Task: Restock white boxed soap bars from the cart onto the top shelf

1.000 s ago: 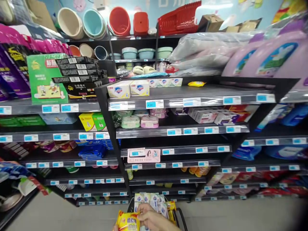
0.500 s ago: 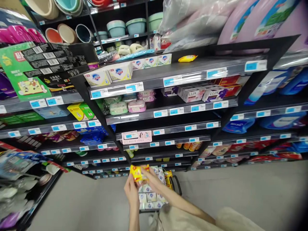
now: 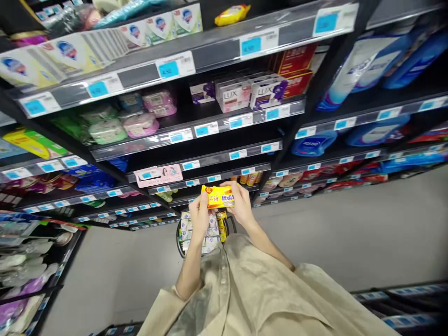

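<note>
A yellow wrapped bar of sulfur soap (image 3: 219,198) is held level in front of my body, its printed face turned up. My left hand (image 3: 199,215) pinches its left end, thumb on top. At the other end, my right hand (image 3: 242,205) grips it and covers part of the lettering. Below the hands, a dark-rimmed basket (image 3: 178,235) on the floor contains several white soap boxes (image 3: 211,243) and some yellow packs (image 3: 222,228) along its right side. One similar yellow pack (image 3: 232,15) lies on the upper shelf.
White soap boxes (image 3: 72,50) line the upper shelf (image 3: 217,58). Lower down are pink and green wrapped packs (image 3: 107,129), LUX boxes (image 3: 235,96) and red boxes (image 3: 296,70). Blue bottles (image 3: 313,143) stand to the right. Another rack (image 3: 31,280) borders the left side.
The view has tilted down and come closer to the shelves. Both hands have raised the soap nearer to me, and its lettering is now readable.
</note>
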A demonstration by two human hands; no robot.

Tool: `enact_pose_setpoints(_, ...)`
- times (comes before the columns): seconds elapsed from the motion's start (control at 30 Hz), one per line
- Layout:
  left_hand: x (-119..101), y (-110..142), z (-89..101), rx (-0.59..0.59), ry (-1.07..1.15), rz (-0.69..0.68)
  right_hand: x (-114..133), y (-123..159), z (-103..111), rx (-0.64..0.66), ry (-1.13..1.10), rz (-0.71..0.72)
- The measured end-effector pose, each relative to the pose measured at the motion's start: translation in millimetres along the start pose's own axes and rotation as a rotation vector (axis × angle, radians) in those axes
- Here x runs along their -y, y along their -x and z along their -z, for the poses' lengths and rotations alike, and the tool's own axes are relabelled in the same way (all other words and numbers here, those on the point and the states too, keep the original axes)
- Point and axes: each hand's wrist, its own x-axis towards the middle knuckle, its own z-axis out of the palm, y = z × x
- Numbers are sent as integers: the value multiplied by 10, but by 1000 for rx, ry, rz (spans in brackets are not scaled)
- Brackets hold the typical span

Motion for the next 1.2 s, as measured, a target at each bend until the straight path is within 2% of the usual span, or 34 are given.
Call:
enact_pose_setpoints(0.1, 41, 1, -269, -10, -4, 2, 112, -10, 186, -29, -50, -9)
enact_pose_setpoints(0.2, 60, 31, -462, -25, 11, 6, 179, -17, 319, -54, -104, -22)
enact_pose_setpoints(0.33, 73, 59, -616, -27, 37, 16, 222, -16, 446, -93, -144, 11)
enact_pose_setpoints(0.5, 110, 50, -750, 7, 118, 44, 270, -35, 546, -135, -156, 118)
enact_pose_setpoints(0.67, 110, 83, -822, -17, 138, 71, 293, -74, 559, -168, -152, 125)
enact_pose_setpoints(0.83, 117, 135, -807, -64, 140, 70, 236, -95, 570, -167, -139, 115)
enact_pose_setpoints(1.2, 206, 225, -815, -52, 148, 78, 182, -82, 656, -187, -97, 81)
